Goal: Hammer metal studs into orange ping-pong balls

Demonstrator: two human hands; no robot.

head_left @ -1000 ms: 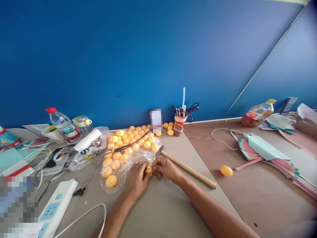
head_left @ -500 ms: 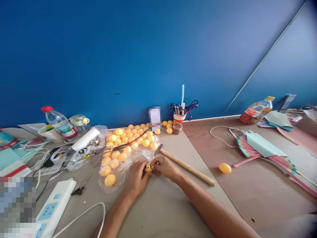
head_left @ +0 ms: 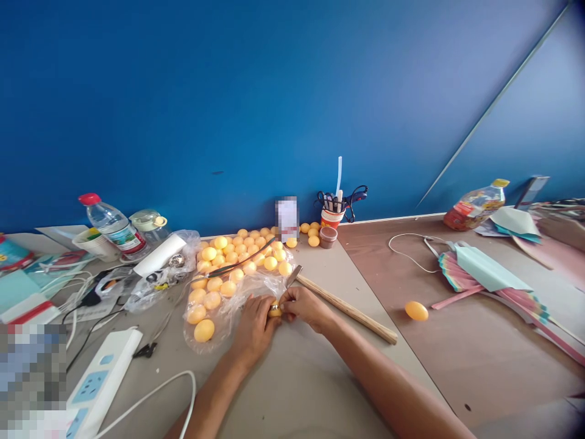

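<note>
Between my hands, just above the grey tabletop, is an orange ball (head_left: pixel 275 311) with a small shiny metal piece showing on it. My left hand (head_left: pixel 254 321) grips it from the left, fingers closed around its side. From the right, the pinched fingers of my right hand (head_left: pixel 302 306) press at the same ball; whether they hold a separate small part is hidden. A clear plastic bag (head_left: pixel 256 286) with many orange balls (head_left: pixel 214 284) lies just beyond my left hand. Behind my right hand rests a hammer (head_left: pixel 347 308) with a wooden handle.
A paper cup (head_left: pixel 332 217) of tools and a small brown-filled tub (head_left: pixel 328 237) stand by the wall. Bottles, cables and a white power strip (head_left: pixel 103 378) crowd the left. One orange ball (head_left: pixel 416 311) and folded coloured paper (head_left: pixel 491 265) lie right.
My hands stay on the ball with barely any movement, and the metal piece shows slightly more. The whole view has shifted a little. A blurred brownish shape at the far right edge has changed.
</note>
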